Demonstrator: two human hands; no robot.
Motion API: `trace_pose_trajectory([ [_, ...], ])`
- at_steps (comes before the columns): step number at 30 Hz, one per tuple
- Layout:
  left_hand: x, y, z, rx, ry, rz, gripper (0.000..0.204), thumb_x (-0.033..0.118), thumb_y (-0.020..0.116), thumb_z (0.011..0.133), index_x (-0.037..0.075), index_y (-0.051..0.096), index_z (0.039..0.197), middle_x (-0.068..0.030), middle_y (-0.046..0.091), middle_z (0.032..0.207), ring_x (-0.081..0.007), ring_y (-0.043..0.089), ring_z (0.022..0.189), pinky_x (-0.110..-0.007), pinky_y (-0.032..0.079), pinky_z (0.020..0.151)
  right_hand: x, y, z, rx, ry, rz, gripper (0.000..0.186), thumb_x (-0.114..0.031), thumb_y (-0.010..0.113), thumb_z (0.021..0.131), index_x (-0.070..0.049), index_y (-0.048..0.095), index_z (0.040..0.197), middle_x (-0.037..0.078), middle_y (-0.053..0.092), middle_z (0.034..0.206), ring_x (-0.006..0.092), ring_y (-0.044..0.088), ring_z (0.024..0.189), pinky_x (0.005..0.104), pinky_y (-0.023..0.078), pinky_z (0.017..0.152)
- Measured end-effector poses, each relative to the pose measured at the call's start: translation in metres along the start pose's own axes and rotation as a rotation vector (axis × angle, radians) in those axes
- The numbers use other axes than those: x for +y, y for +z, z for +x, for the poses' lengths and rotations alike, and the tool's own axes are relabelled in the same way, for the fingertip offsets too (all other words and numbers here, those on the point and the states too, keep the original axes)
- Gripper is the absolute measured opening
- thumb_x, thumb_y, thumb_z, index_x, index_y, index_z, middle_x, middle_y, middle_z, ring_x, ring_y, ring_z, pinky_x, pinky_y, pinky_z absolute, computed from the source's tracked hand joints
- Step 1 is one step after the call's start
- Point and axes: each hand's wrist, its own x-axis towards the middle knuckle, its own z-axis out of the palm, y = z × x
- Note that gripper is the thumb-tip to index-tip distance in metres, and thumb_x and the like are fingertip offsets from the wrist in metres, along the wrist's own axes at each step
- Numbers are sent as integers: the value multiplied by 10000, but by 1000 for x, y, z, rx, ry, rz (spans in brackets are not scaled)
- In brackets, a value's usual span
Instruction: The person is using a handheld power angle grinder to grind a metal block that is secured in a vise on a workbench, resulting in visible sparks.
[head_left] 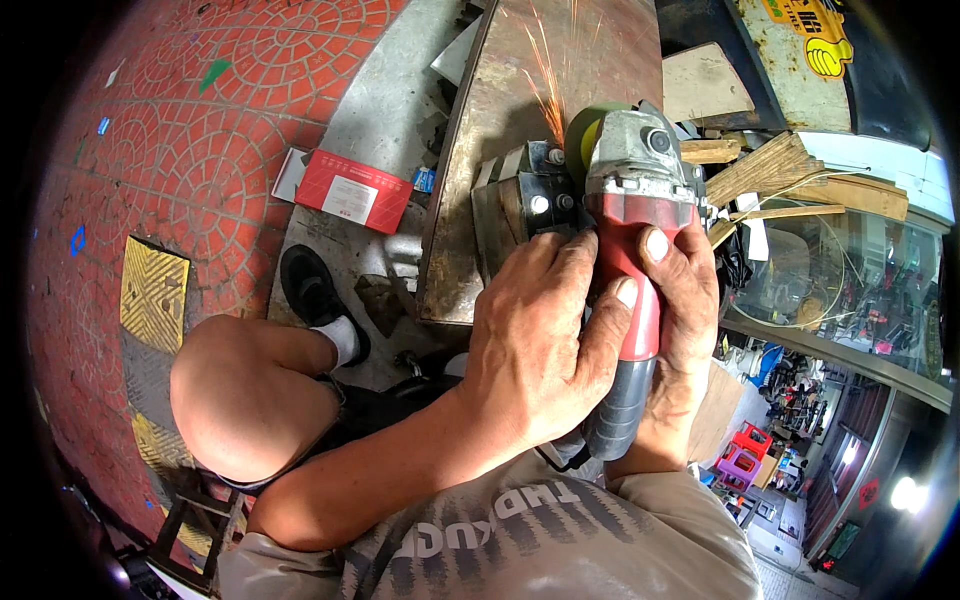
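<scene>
A red angle grinder (640, 330) with a grey metal gear head and a black rear handle is gripped in both hands. My right hand (688, 300) wraps its body from the right, thumb on top. My left hand (535, 320) clasps it from the left, thumb along the body and fingertips beside the head. The disc (588, 135) meets a dark metal block with bolts (522, 195), and orange sparks (548, 95) fly away from me. The exact contact point is partly hidden by the grinder head.
The block rests on a worn brown workbench (450, 250). To the right are wood scraps (770, 170) and a glass-topped case (850, 260). A red box (350, 190) lies on the floor at left, near my shoe (318, 295). Red paving (220, 120) extends beyond.
</scene>
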Motion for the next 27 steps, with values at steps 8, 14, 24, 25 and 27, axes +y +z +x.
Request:
trace_pose_trajectory([
  [8,2,-2,0,9,-16,-21,339,118,733,1112,-76,701,1388,-265,744,1180,-431,767,1040,-484,612,896,0,2,2,0,7,20,827,-139,872,979,34,506,1701,188,738,1475,274,726,1337,408,556,1200],
  [14,2,-1,0,-14,10,-4,347,111,746,1099,-82,702,1383,-280,745,1200,-467,756,1063,-504,608,926,-1,6,-5,33,-6,43,790,-153,851,996,26,518,1690,191,742,1447,270,743,1291,412,575,1176],
  [24,0,-1,-3,-6,41,-29,348,118,755,1095,-79,712,1378,-272,750,1206,-460,757,1071,-500,604,945,-5,13,-13,84,28,99,758,-161,827,1009,21,510,1672,190,748,1373,274,779,1165,411,677,1008],
  [25,1,-2,-3,-9,34,-30,348,119,756,1095,-80,713,1378,-271,750,1208,-456,758,1072,-498,605,946,-5,13,-13,85,28,104,758,-160,827,1009,22,508,1672,190,749,1369,274,779,1161,412,679,1003],
  [27,1,-2,-2,-14,25,-30,350,120,757,1096,-80,714,1379,-269,751,1212,-450,761,1073,-493,607,946,-6,14,-13,78,33,111,760,-156,825,1010,22,504,1675,193,748,1367,274,780,1158,410,682,997],
])
